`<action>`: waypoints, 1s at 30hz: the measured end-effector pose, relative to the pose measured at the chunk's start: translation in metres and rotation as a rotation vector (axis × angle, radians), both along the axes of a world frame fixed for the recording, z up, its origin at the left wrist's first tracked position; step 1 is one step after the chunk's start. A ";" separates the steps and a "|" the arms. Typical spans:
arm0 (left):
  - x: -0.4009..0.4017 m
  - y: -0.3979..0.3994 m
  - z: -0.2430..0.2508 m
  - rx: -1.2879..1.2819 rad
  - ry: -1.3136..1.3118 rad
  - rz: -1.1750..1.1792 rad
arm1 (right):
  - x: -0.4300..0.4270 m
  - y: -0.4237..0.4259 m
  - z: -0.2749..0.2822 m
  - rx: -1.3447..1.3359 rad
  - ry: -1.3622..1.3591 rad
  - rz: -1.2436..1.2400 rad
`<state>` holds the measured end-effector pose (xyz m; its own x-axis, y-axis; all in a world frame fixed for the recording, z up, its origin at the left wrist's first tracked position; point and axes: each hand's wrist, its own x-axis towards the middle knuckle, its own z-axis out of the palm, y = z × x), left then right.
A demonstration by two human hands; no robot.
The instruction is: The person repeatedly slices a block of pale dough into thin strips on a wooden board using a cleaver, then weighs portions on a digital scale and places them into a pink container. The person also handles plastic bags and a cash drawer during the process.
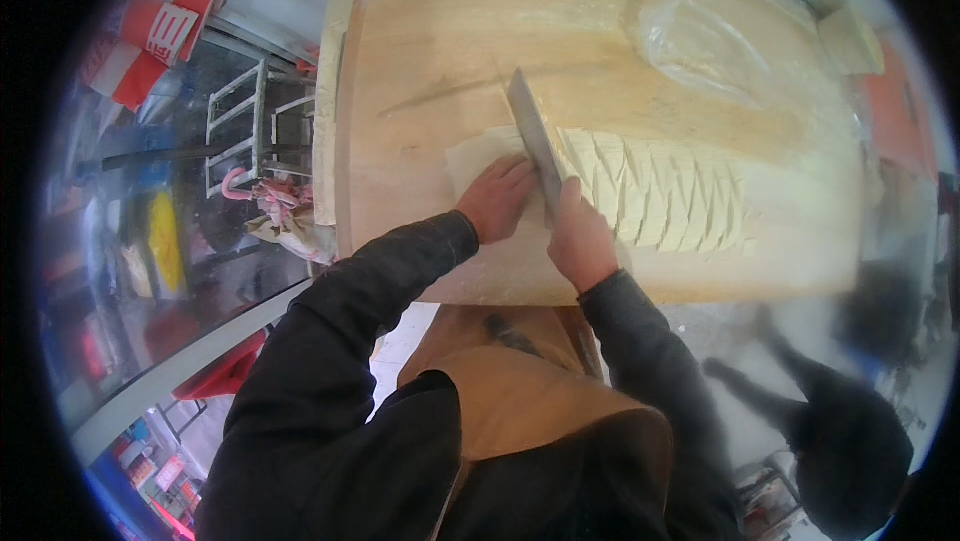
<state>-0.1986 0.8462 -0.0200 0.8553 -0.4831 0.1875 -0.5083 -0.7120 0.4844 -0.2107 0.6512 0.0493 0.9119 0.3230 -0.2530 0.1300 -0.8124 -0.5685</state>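
My right hand (583, 241) grips a broad-bladed cleaver (535, 132), its blade standing on the pale stacked dough sheets (487, 147). Just left of the blade, my left hand (501, 199) presses the uncut end of the stack, fingertips close to the steel. Right of the cleaver, the dough lies in several slanting cut strips (660, 192), still side by side in a row. All of this rests on a large wooden board (450, 30). The cleaver's handle is mostly hidden inside my right hand.
A clear plastic bag (701, 49) lies at the board's far right. A roll-like object (850, 42) stands by the right corner. Left are a window (172, 241), a metal rack (236, 128) and a pink-handled umbrella (274, 196). A person in dark clothes (847, 443) is at lower right.
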 end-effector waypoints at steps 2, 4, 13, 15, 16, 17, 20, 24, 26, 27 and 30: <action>0.001 0.001 0.003 0.031 0.008 -0.026 | 0.009 -0.001 -0.003 0.003 -0.005 -0.019; 0.000 0.002 0.007 0.075 -0.033 -0.014 | 0.007 -0.007 0.002 0.053 -0.047 -0.051; -0.004 0.009 -0.001 -0.011 -0.008 0.023 | -0.068 0.016 0.005 0.181 -0.135 -0.131; -0.004 0.009 -0.005 0.014 -0.031 0.038 | -0.065 0.030 -0.005 0.152 -0.059 -0.192; -0.005 0.009 -0.006 0.035 -0.037 0.048 | -0.062 0.033 -0.008 0.182 -0.095 -0.182; -0.006 0.008 -0.005 0.073 -0.006 0.034 | -0.056 0.032 -0.009 0.181 -0.044 -0.198; -0.005 0.010 0.003 -0.008 0.013 0.001 | -0.035 0.023 -0.003 0.212 0.134 -0.294; -0.011 0.015 0.016 0.069 -0.074 0.050 | -0.030 0.013 0.019 0.104 -0.022 -0.154; -0.016 0.016 0.016 0.102 -0.022 0.080 | -0.031 0.004 0.027 0.013 -0.004 -0.053; -0.016 0.017 0.014 0.068 -0.035 0.091 | -0.030 0.003 0.028 -0.055 0.039 -0.014; -0.021 0.018 0.005 -0.003 -0.025 0.130 | -0.027 0.006 0.023 -0.111 0.127 0.121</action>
<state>-0.2192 0.8641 -0.0150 0.9059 -0.3676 0.2104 -0.4233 -0.7713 0.4752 -0.2376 0.6573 0.0727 0.8267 0.3914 -0.4041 0.1629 -0.8541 -0.4940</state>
